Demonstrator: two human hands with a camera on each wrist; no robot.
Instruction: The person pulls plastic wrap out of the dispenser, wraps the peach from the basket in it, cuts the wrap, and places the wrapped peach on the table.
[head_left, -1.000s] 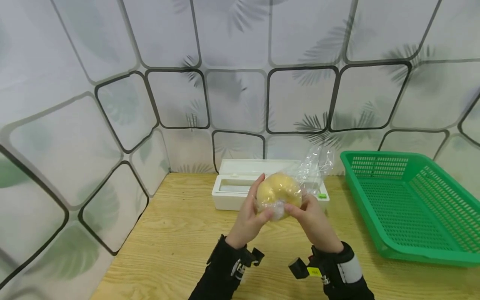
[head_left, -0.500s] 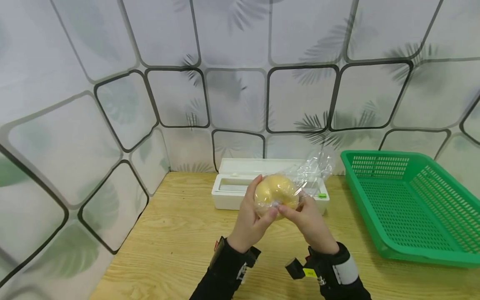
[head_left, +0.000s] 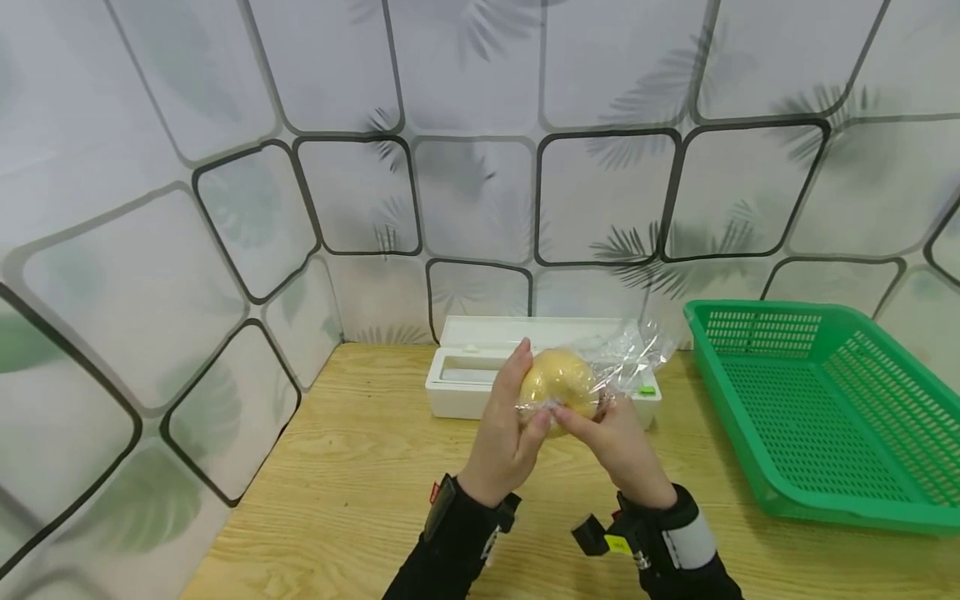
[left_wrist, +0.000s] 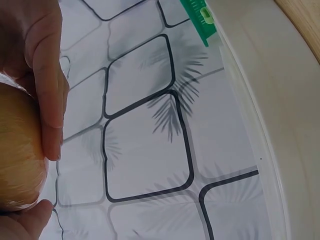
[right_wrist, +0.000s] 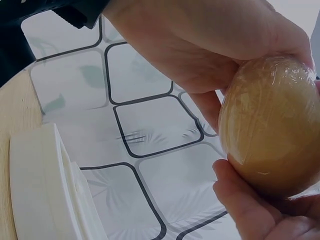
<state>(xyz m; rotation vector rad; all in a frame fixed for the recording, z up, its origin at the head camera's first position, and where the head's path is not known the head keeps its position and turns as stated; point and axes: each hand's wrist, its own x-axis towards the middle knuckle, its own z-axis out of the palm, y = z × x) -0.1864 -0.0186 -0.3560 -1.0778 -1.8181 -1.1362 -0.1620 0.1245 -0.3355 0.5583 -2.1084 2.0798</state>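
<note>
A round yellow fruit (head_left: 557, 382), its exact kind unclear, is wrapped in shiny cling film. My left hand (head_left: 501, 446) holds its left side, fingers up along it and thumb at the front. On the other side my right hand (head_left: 624, 446) grips it, thumb pressing a gathered bit of film at the lower front. Both thumb tips nearly meet there. A loose tail of clear film (head_left: 636, 352) sticks out to the upper right. In the right wrist view the fruit (right_wrist: 272, 125) looks smooth and egg-shaped, with fingers above and below it.
Behind the hands stands a long white box (head_left: 459, 402) with its lid raised and a green tab (head_left: 646, 391) at its right end. A green plastic basket (head_left: 855, 510) sits on the right of the wooden table (head_left: 345, 467). A patterned cloth (head_left: 480, 200) hangs behind.
My thumbs have come together over the gathered film at the fruit's front, covering most of it. The film tail has sunk a little. Box and basket have not moved.
</note>
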